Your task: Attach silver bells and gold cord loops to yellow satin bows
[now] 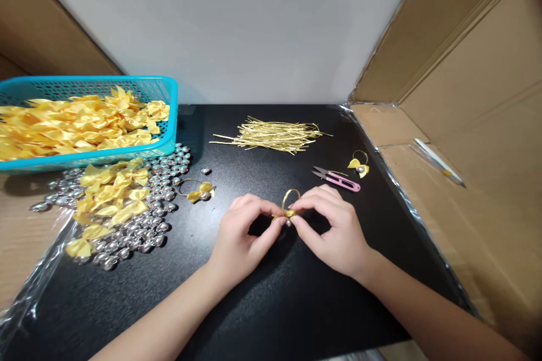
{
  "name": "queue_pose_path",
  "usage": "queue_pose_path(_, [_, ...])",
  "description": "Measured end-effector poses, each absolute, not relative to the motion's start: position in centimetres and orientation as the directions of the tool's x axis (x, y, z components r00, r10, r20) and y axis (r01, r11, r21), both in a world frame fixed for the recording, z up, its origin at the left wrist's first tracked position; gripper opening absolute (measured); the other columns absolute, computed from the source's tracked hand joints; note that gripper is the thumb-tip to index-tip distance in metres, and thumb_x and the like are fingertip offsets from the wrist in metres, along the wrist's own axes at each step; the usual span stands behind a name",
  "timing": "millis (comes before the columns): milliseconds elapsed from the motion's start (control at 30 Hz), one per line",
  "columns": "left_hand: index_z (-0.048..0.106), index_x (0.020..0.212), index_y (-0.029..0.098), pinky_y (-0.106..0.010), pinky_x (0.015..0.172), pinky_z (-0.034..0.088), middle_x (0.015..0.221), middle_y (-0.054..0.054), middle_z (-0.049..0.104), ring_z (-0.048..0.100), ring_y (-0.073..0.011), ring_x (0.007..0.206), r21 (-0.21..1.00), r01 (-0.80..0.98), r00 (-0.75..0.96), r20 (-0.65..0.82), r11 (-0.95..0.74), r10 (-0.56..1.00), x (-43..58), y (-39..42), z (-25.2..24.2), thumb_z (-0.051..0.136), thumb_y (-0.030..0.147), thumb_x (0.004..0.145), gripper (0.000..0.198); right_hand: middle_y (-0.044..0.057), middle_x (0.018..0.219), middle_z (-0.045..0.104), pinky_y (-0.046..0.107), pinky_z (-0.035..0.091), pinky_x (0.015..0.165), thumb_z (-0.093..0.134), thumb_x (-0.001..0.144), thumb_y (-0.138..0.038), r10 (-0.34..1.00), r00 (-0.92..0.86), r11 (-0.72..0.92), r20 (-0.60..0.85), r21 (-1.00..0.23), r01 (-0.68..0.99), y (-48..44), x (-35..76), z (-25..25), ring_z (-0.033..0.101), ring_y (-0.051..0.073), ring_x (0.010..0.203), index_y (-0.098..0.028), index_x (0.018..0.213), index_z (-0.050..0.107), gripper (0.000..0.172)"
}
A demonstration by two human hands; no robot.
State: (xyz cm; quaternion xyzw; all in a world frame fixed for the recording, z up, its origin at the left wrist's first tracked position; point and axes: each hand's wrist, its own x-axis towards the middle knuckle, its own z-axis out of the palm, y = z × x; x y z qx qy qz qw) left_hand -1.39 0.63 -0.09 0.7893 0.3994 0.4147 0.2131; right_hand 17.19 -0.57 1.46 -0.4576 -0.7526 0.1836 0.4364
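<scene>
Between my two hands, above the black table, is a small yellow bow ornament [289, 214] with a gold loop standing up from it and a silver bell under its middle. My left hand [248, 231] pinches the bow's left side between thumb and forefinger. On the other side, my right hand [329, 225] pinches it the same way, its fingertips covering part of the bow. Just beyond my right hand lie pink thread snips [339, 179], with a short gold strand beside their blades. A similar bow ornament [201, 192] with a loop rests left of my left hand.
A blue basket [173, 124] of yellow bows stands at the back left. Loose yellow bows [114, 192] lie on silver bells [144, 234]. Gold ties [277, 135] are heaped at the back, another looped bow [359, 165] at right. A white pen-like tool [440, 163] lies on cardboard.
</scene>
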Motion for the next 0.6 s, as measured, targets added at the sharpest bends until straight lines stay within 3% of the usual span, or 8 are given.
queue_pose_path(233, [0.064, 0.085, 0.021, -0.031, 0.07, 0.042, 0.071, 0.003, 0.071, 0.061, -0.0136, 0.067, 0.395, 0.582, 0.341, 0.675, -0.711, 0.654, -0.95, 0.14, 0.26, 0.068, 0.01, 0.08, 0.012, 0.003, 0.077, 0.063, 0.034, 0.045, 0.074, 0.07, 0.077, -0.019, 0.887, -0.13, 0.433, 0.444, -0.697, 0.572, -0.95, 16.72, 1.35, 0.057, 0.017, 0.079, -0.017, 0.078, 0.069, 0.003])
queue_pose_path(367, [0.065, 0.086, 0.021, -0.031, 0.071, 0.043, 0.072, 0.003, 0.07, 0.06, -0.0144, 0.07, 0.446, 0.594, 0.296, 0.652, -0.669, 0.698, -0.82, -0.14, 0.32, 0.071, 0.01, 0.079, 0.014, 0.002, 0.072, 0.062, 0.031, 0.045, 0.072, 0.063, 0.081, -0.012, 0.898, -0.082, 0.405, 0.431, -0.74, 0.537, -1.04, 16.54, 1.12, 0.057, 0.015, 0.075, -0.02, 0.076, 0.072, 0.013])
queue_pose_path(600, [0.066, 0.083, 0.022, -0.031, 0.071, 0.044, 0.071, 0.003, 0.069, 0.059, -0.0147, 0.07, 0.554, 0.582, 0.216, 0.599, -0.595, 0.771, -0.7, -0.35, 0.03, 0.073, 0.013, 0.079, 0.012, 0.001, 0.073, 0.064, 0.028, 0.048, 0.07, 0.064, 0.083, -0.016, 0.952, -0.035, 0.287, 0.304, -0.847, 0.447, -1.01, 16.63, 1.18, 0.058, 0.014, 0.074, -0.019, 0.07, 0.068, 0.014])
